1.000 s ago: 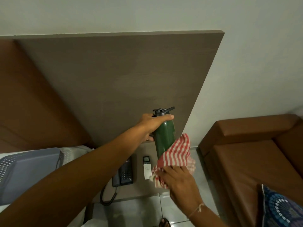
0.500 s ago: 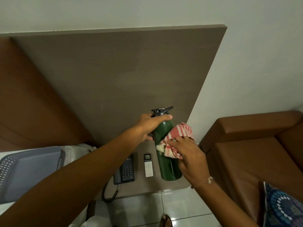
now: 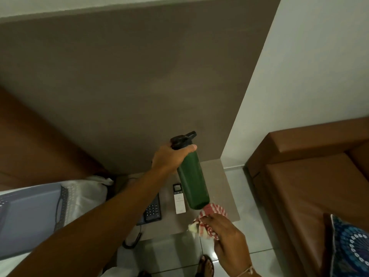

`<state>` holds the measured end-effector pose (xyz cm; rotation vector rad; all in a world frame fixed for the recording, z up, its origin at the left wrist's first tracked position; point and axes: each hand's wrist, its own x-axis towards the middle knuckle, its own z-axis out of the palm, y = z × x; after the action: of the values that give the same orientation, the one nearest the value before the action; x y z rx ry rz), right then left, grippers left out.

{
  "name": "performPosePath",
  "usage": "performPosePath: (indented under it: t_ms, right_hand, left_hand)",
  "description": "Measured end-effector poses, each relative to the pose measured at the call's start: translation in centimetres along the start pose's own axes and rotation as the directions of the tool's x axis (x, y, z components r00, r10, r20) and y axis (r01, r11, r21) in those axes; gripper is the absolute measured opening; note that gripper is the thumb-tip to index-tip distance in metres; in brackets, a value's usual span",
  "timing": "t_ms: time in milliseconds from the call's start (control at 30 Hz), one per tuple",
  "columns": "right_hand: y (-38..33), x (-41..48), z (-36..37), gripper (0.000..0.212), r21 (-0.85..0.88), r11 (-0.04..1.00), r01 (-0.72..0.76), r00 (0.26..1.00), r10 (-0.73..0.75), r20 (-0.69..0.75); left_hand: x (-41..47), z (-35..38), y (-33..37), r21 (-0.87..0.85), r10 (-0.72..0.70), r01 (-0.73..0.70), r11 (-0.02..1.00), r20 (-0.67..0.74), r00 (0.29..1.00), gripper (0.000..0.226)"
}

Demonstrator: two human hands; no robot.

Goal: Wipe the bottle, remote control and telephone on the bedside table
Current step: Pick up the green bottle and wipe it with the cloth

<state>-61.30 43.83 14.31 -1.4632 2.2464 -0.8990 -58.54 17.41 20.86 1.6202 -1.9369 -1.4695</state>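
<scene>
At the bottom of the frame a sandalled foot (image 3: 206, 264) stands on the tiled floor (image 3: 175, 254).

Lower right of centre: the right hand (image 3: 227, 236) has its fingers (image 3: 209, 218) curled closed around a bunched red-and-white striped cloth (image 3: 211, 216). The cloth touches the base of the bottle.

Lower left to centre: the left forearm runs diagonally up to the left hand (image 3: 169, 158). Its fingers are wrapped closed around the neck of the green bottle (image 3: 192, 180), just under the black cap (image 3: 182, 138). The bottle is held clear of the worktop (image 3: 221, 176), tilted, cap toward the upper centre, base toward the lower right.

On the worktop behind the bottle: the white remote control (image 3: 179, 198) lies flat just left of the bottle base. The dark telephone (image 3: 152, 210) lies further left, partly hidden by the forearm; its cord (image 3: 133, 238) hangs over the near edge. Both appear not yet wiped.

Step in hand, as judged: wiping the bottle, at the base end.

Recommended procedure:
1. Keep the left grip firm at the neck; a smooth bottle held tilted can slip.
2. Cup the cloth under the base and rotate the bottle against it to cover the full rim.
3. Run the cloth up the body in overlapping strokes.
4. Keep the base clear of the remote control below.
5. Set the bottle upright on a bare part of the worktop.

Far field: a brown headboard panel (image 3: 139, 76) fills the upper frame; a brown sofa (image 3: 309, 176) sits at right.
</scene>
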Motion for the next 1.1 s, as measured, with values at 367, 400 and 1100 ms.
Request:
performPosePath:
  t_ms: [367,400,1100]
  right_hand:
    - [14.4,4.8,5.3,0.043,0.608,0.702,-0.371,0.8,0.574,-0.174]
    - [15.9,4.9,6.1,0.043,0.649,0.657,-0.384,0.785,0.602,-0.145]
    - [23.5,5.9,10.4,0.024,0.808,0.303,-0.504,0.594,0.801,0.07]
  left_hand:
    - [8.9,14.9,-16.3,0.154,0.3,-0.291,0.944,-0.039,0.953,0.063]
    - [9.8,16.0,-17.4,0.153,0.3,-0.291,0.944,-0.035,0.953,0.064]
    - [11.5,21.7,-23.7,0.145,0.385,-0.383,0.912,0.017,0.923,0.073]
